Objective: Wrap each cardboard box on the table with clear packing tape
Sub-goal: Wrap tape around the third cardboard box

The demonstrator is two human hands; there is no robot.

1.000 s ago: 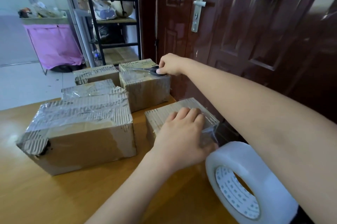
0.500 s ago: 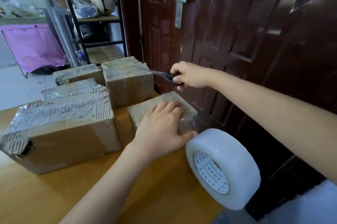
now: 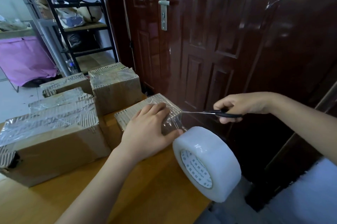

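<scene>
Dark red door [image 3: 209,45], black shelf rack [image 3: 76,23], purple cloth [image 3: 23,59]

Corrugated cardboard boxes [image 3: 54,143] under glossy clear tape, matt wooden table [image 3: 145,196], glossy door [image 3: 218,41]

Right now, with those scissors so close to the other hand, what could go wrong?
The scissors in the right hand point their tips at the taped corner of the small cardboard box, close to the left hand pressing it; a slip might nick a finger. The tape roll hangs past the table edge by its strip, so once cut it would likely drop to the floor.
</scene>
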